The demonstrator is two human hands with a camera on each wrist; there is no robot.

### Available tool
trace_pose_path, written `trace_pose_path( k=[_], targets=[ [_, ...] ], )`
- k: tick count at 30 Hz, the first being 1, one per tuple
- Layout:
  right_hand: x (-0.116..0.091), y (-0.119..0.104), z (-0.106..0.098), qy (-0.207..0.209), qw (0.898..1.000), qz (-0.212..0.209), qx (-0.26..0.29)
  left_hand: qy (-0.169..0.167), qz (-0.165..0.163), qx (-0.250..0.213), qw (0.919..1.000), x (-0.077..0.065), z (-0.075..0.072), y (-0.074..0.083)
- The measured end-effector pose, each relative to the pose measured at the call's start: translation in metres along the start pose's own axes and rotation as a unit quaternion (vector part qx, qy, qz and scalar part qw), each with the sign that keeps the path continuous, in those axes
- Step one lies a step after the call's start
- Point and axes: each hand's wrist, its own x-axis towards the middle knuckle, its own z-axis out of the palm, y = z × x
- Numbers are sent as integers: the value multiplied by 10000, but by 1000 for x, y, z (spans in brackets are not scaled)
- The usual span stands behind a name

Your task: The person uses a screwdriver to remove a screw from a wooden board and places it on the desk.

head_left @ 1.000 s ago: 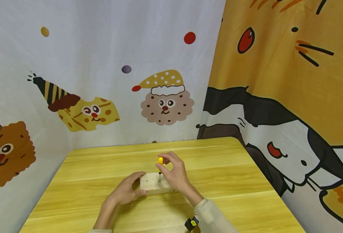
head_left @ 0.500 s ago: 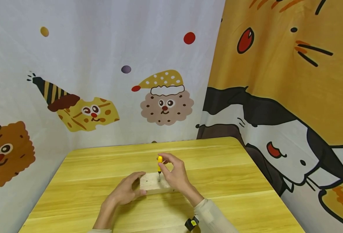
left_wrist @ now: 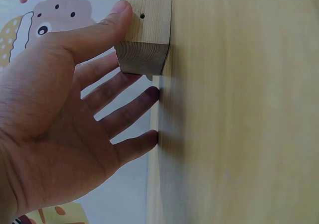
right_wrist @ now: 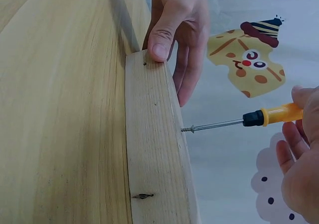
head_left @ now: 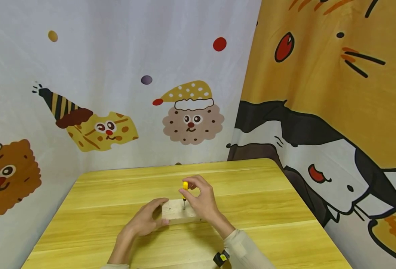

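Observation:
A pale wooden block [head_left: 173, 212] lies on the table in the head view. My left hand [head_left: 144, 219] grips its left end, thumb on the near side and fingers around the far side. My right hand [head_left: 203, 200] pinches the yellow handle of a screwdriver [right_wrist: 276, 115] between thumb and fingers. The screwdriver stands nearly upright over the block. Its shaft meets the head of a small screw [right_wrist: 187, 129], whose threads still show above the block's top face in the right wrist view. A small dark hole marks the block's near side beside my left thumb [left_wrist: 119, 17].
Yellow wood-grain table [head_left: 251, 209] surrounds the block. Behind it hangs a white curtain [head_left: 110, 74] with cartoon biscuits, and an orange curtain [head_left: 319, 86] hangs on the right. A small black and yellow device [head_left: 220, 257] sits at my right wrist.
My right thumb and fingers roll back and forth on the screwdriver handle, the thumb shifting right and then left again. The left hand and the block stay in place.

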Motion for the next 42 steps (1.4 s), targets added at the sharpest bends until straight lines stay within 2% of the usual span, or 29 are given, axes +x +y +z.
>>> trace_pose_path(
  k=[14,23,30,42],
  targets=[
    [-2,-4,-2,-45,9990,425,158,-20,-13,32,10000,-1,0,0],
    [-2,-2,0,-137,9993,165,303,-23,-45,-9,10000,-1,-1,1],
    [-1,0,0,-34,9999,57,142,-27,-24,-42,10000,-1,0,1],
    [-1,2,2,86,9998,63,138,-36,-46,-14,10000,-2,0,4]
  ],
)
